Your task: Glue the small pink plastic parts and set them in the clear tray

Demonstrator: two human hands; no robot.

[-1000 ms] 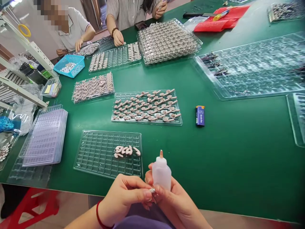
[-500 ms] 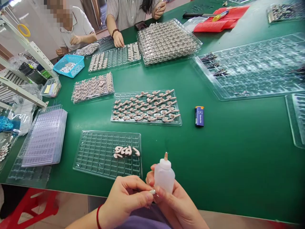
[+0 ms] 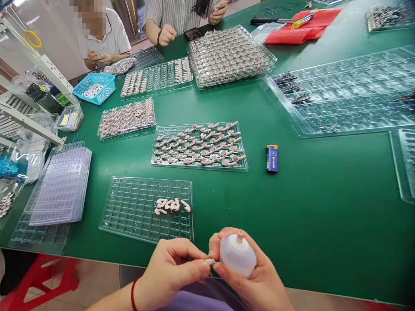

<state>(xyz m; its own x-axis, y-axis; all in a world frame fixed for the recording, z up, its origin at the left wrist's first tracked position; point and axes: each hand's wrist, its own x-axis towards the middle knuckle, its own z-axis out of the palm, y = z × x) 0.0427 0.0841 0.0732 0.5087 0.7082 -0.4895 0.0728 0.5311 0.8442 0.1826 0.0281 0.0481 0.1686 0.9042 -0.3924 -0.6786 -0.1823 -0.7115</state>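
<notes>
My left hand (image 3: 181,265), with a red cord on the wrist, pinches a small pale part (image 3: 210,261) between thumb and fingertips; its exact kind I cannot make out. Around a translucent white squeeze bottle (image 3: 238,255) my right hand (image 3: 259,276) is closed, and the bottle's tan nozzle points up and toward me. The fingertips of both hands nearly meet at the small part. Just beyond the left hand lies a clear compartment tray (image 3: 132,207) with several pale pink earphone-like pieces (image 3: 173,204) at its right side.
Farther back is a tray with rows of pink pieces (image 3: 199,144), beside a blue lighter (image 3: 272,159). Stacked trays (image 3: 60,185) stand at the left, a blue basket (image 3: 94,88) behind them. Large clear trays (image 3: 350,95) lie at the right. Two people (image 3: 110,39) sit across the table.
My right hand has turned and shifted right, tipping the bottle's nozzle toward me. My left hand keeps its pinch on the small part. Across the table, one person's hand has lifted off a tray.
</notes>
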